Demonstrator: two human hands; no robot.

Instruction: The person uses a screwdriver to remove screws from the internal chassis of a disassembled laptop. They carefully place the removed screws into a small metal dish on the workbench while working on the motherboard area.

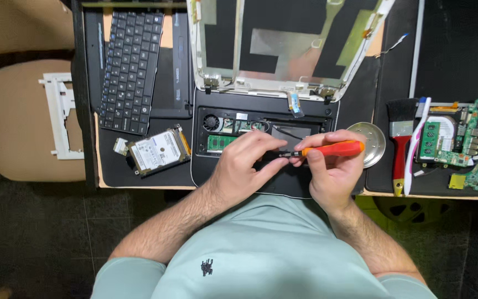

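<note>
Screwdriver (327,149) with an orange handle and a short dark shaft lies almost level above the front edge of an opened laptop base (211,166), tip pointing to the person's left. The right hand (333,171) is wrapped around the handle, fingers curled over it and thumb pressed beneath. The left hand (247,163) meets it at the shaft, thumb and forefinger pinched together at the metal tip; whether a screw sits between those fingertips is too small to tell.

Laptop base is black, its cover gone, showing a small round fan (211,122), a green memory stick (219,142) and dark wiring in the bay behind the hands. Both hands cover much of the near half of the bay. Hinged to its rear edge, the stripped lid shell (289,50) lies flat, white-rimmed, with silver foil patches inside.

To the left, a detached black keyboard (131,66) rests on the mat, and just below it a bare hard drive (156,149) with a white label lies tilted. A white plastic frame (62,116) sits on a beige chair seat further left. Just beside the right hand, a round metal dish (373,145) sits on the desk. Beyond that lie a red-handled brush (400,144), a white and blue toothbrush (416,144), and a green circuit board (455,141).
</note>
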